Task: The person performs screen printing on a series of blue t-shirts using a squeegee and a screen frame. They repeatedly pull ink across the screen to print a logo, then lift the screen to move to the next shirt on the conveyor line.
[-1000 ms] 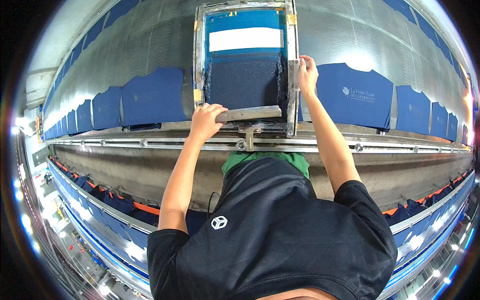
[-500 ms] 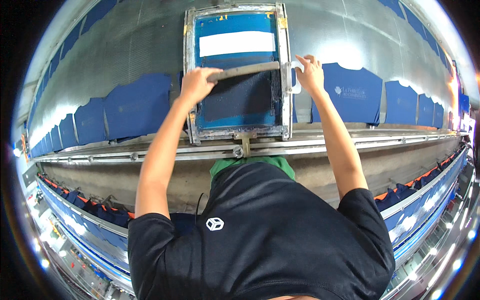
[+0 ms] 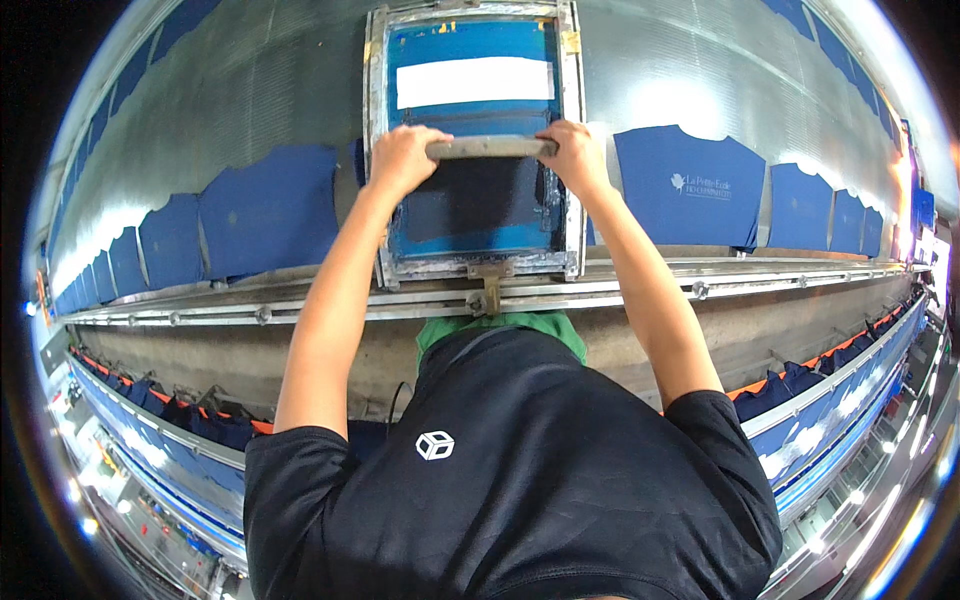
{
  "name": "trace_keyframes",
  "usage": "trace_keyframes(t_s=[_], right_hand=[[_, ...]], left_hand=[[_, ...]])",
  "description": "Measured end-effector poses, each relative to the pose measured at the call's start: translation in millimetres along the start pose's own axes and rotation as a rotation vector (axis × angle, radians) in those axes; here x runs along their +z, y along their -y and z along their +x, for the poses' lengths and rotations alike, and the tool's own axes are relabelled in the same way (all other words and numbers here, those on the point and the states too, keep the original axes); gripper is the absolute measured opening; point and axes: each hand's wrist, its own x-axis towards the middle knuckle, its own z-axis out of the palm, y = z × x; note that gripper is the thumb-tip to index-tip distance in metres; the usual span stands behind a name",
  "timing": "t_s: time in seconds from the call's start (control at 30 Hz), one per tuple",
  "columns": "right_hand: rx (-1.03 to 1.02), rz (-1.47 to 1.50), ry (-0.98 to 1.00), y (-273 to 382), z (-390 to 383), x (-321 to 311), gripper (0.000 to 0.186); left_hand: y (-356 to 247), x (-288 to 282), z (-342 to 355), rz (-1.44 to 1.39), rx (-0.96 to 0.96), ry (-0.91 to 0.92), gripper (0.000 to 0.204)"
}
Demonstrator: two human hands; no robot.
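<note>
A squeegee (image 3: 490, 149) with a worn greyish handle lies across a screen printing frame (image 3: 573, 90). My left hand (image 3: 404, 158) is closed around the squeegee's left end. At the other end, my right hand (image 3: 577, 155) grips it too, fingers wrapped over the top. Below the squeegee, the blue mesh is covered by a dark rectangular area (image 3: 485, 200). A white strip (image 3: 475, 83) runs across the mesh above it. The frame's metal sides enclose the mesh, and a bracket (image 3: 490, 285) at its near edge meets the rail. The squeegee's blade is hidden from sight.
Blue shirt pieces (image 3: 690, 187) with a pale print lie right of the frame on the long grey table (image 3: 300, 80); more blue pieces (image 3: 268, 212) lie left. A metal rail (image 3: 330, 307) follows the near edge. Behind me, another table (image 3: 160, 430) holds blue fabric.
My right hand has moved left from beside the frame's right edge onto the squeegee and closed on it. The squeegee, tilted before, now lies nearly level. My left hand keeps its hold.
</note>
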Motion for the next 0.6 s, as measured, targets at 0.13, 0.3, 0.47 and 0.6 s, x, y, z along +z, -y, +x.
trace_keyframes(t_s=[0.13, 0.3, 0.47, 0.6], right_hand=[[-0.014, 0.055, -0.051, 18, -96, 11, 0.034], [-0.033, 0.079, -0.038, 47, -171, 19, 0.041], [-0.015, 0.086, 0.166, 66, -191, -9, 0.034], [0.028, 0.013, 0.343, 44, -85, -32, 0.025]], left_hand=[[-26, 23, -88, -0.052, 0.005, -0.003, 0.047], [-49, 38, -176, -0.058, -0.073, 0.040, 0.061], [-64, -2, -190, -0.051, -0.101, 0.316, 0.056], [-26, -27, -99, -0.104, -0.103, 0.380, 0.042]])
